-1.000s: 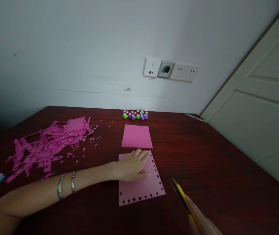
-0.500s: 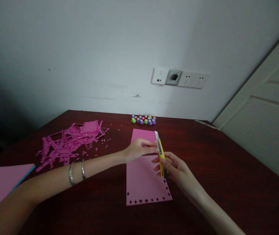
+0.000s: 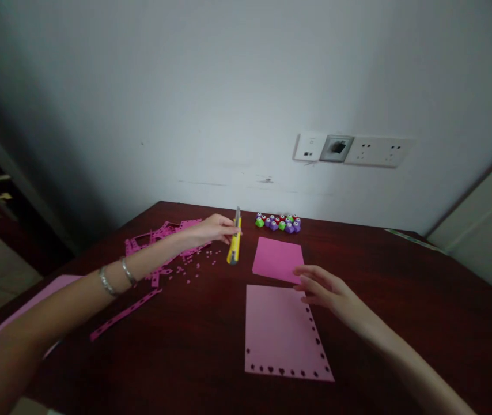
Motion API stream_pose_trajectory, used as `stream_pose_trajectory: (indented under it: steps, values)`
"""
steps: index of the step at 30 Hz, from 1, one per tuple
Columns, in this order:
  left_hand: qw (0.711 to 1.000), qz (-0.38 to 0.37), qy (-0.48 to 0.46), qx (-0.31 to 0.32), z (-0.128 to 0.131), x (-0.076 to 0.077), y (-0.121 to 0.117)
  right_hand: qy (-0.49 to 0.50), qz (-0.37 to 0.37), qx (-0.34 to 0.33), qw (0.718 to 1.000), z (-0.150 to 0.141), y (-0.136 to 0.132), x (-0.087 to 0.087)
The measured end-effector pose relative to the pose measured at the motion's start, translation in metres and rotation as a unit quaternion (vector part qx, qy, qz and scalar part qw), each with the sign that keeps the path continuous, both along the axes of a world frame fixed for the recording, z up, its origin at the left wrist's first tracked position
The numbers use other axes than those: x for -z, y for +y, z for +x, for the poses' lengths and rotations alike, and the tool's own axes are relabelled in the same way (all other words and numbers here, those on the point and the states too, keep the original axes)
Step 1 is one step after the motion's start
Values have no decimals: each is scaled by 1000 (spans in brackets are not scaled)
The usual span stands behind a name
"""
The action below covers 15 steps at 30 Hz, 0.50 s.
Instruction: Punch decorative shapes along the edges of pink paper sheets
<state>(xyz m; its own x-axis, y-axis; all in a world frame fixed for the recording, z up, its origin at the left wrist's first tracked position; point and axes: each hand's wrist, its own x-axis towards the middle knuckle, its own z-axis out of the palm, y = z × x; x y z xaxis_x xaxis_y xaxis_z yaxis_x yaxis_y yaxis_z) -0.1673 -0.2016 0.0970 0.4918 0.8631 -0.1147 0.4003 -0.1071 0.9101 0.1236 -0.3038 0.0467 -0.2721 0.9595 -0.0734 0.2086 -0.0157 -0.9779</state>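
Note:
My left hand (image 3: 212, 229) holds a yellow utility knife (image 3: 235, 239) above the table, its blade end pointing up toward the wall. Fingers apart and holding nothing, my right hand (image 3: 324, 289) hovers at the upper right edge of a pale pink sheet (image 3: 276, 323). Dark flower- and heart-shaped holes run along that sheet's bottom and right edges. Just beyond it lies a smaller, brighter pink sheet (image 3: 277, 259), which my right fingertips overlap at its lower right corner.
Pink paper scraps (image 3: 163, 233) and tiny punched bits (image 3: 189, 268) lie at the left, with a loose punched strip (image 3: 125, 314) nearer me. More pink paper (image 3: 62, 282) is under my left forearm. Colourful craft punches (image 3: 278, 223) stand by the wall (image 3: 211, 115).
The utility knife has passed from my right hand to my left, which has moved left toward the scraps. My right hand has opened. The view has turned left.

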Motion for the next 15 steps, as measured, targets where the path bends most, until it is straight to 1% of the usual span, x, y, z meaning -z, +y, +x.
stream_pose_trajectory:
  steps: [2, 4, 6, 8, 9, 11, 15]
  values:
    - [996, -13, 92, -8, -43, -12, 19, -18, -7, 0, 1000, 16, -2, -3]
    - [985, -28, 167, -22, -84, -16, 32, -35, -15, 10, 999, 29, -5, -4]
    - [970, -75, 230, -26, -119, -11, 39, -52, -20, 26, 998, 40, -8, -2]
    - [952, -118, 281, -24, -144, -1, 40, -67, -21, 29, 997, 48, -11, 3]
    - [946, -123, 298, -24, -153, 4, 40, -72, -22, 27, 997, 51, -12, 5]
    - [944, -114, 307, -26, -164, 16, 38, -82, -24, 26, 996, 53, -14, 10]
    - [935, -97, 339, -27, -167, 31, 39, -109, -24, 29, 993, 50, -16, 13]
